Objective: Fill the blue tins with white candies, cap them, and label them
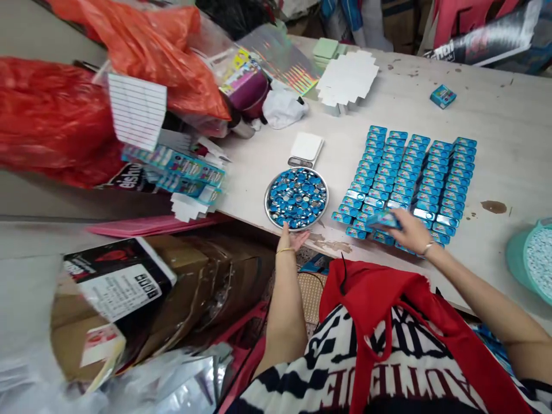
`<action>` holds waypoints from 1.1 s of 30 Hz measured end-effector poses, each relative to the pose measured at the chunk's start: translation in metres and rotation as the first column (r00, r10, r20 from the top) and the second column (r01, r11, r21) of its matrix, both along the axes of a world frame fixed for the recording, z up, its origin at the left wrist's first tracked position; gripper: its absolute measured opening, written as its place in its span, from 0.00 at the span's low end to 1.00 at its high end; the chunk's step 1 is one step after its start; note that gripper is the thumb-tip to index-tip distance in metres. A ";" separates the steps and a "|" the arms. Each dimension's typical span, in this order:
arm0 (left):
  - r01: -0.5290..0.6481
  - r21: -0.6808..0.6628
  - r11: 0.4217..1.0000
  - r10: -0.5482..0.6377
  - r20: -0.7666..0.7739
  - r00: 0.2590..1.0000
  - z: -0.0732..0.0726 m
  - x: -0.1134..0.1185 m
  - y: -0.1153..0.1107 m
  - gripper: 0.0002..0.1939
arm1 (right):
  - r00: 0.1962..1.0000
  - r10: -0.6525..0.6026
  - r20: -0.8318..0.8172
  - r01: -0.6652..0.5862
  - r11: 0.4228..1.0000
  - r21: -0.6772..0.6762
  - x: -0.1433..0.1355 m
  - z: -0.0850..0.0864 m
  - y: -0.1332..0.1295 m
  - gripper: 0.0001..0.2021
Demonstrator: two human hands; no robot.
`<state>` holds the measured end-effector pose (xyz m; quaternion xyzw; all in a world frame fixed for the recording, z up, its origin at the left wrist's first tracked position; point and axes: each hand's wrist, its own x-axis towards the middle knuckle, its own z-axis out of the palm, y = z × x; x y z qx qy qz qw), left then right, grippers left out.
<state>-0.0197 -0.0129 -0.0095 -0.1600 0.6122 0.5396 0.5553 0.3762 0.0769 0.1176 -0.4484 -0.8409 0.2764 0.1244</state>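
Note:
A round metal tray (266, 202) full of small blue and silver discs sits at the table's near edge. My left hand (292, 238) is at its near rim, fingers spread, the thumb or a finger touching the rim. My right hand (409, 231) is closed on a small blue box (383, 219), held over the near end of several rows of blue boxes (405, 178). A white scale (307, 147) lies just behind the tray. One more blue box (443, 96) lies alone farther back.
White card sheets (347, 77) and green cards (326, 49) are at the back. A teal bucket (517, 259) of pale pellets stands at the right. Red plastic bags (52, 121) and printed card strips (181, 167) lie left, above a cardboard box (181, 293).

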 end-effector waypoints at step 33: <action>-0.140 -0.038 0.989 0.137 -0.060 0.989 -0.061 -0.244 0.009 0.19 | 0.886 0.091 0.455 -0.239 0.930 0.281 -0.215 -0.150 -0.025 0.26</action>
